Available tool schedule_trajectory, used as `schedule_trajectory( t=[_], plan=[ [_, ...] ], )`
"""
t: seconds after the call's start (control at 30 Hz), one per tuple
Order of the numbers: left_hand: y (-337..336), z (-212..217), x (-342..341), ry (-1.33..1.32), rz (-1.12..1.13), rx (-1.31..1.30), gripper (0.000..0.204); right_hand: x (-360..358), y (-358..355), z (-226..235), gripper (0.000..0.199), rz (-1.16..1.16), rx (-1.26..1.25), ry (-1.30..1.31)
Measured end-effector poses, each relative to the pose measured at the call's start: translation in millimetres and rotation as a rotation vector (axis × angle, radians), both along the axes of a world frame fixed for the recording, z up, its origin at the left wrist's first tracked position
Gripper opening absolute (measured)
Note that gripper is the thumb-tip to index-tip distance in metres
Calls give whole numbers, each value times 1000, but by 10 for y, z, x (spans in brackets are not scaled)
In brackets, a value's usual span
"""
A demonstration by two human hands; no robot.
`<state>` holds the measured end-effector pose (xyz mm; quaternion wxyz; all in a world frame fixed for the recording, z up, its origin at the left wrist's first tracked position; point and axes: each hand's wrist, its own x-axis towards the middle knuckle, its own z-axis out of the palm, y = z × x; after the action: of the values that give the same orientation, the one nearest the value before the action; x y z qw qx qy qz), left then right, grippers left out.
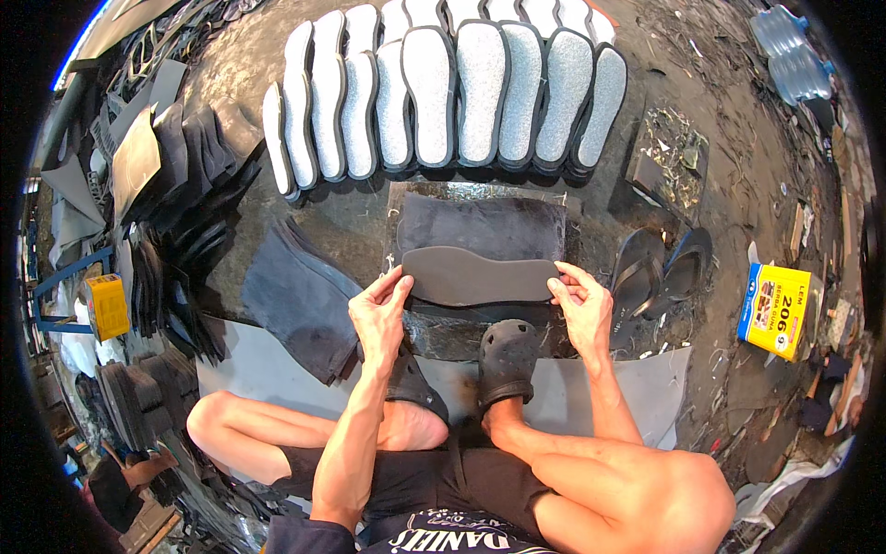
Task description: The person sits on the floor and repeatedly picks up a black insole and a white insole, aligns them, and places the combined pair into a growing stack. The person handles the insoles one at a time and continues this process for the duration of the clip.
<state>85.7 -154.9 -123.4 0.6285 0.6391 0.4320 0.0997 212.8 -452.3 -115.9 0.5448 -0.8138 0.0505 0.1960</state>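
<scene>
Between my two hands a dark grey shoe sole [480, 279] is held sideways, one end in each. My left hand [380, 305] pinches its left end between thumb and fingers. At the other end my right hand [581, 295] grips the tip the same way. Under and behind the sole lies a dark rectangular sheet [484, 220] on a low work block [443, 337]. Left of the block, a fanned stack of dark sheets [295, 291] rests on the ground.
Rows of white-faced soles [429, 97] with dark edges stand at the back. To the right are dark flip-flops [639, 272], a yellow tin [780, 309] and a block covered with scraps [672, 157]. Leaning dark sheets [180, 157] crowd the left. My feet wear black clogs [508, 365].
</scene>
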Motion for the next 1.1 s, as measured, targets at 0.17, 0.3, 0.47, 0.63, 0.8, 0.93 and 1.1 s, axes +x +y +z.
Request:
schedule_trajectory(
  t=[0.17, 0.3, 0.47, 0.63, 0.8, 0.93, 1.1],
  plan=[
    [1, 5, -2, 9, -13, 23, 40, -7, 20, 10, 41, 0, -9, -5],
    [-8, 14, -8, 18, -23, 72, 39, -13, 39, -18, 38, -23, 3, -4],
    [-25, 59, 18, 61, -65, 184, 36, -25, 33, -51, 36, -48, -9, 26],
    [184, 92, 131, 225, -412, 693, 27, 77, 86, 89, 39, 75, -243, -26],
    [436, 258, 444, 332, -546, 514, 37, 328, 50, 276, 56, 289, -463, -108],
    [111, 287, 482, -18, -586, 808, 47, 466, 531, 437, 65, 283, -312, -609],
    [-228, 149, 481, 11, -683, 818, 46, 449, 825, -252, 67, 543, -608, -724]
  ],
)
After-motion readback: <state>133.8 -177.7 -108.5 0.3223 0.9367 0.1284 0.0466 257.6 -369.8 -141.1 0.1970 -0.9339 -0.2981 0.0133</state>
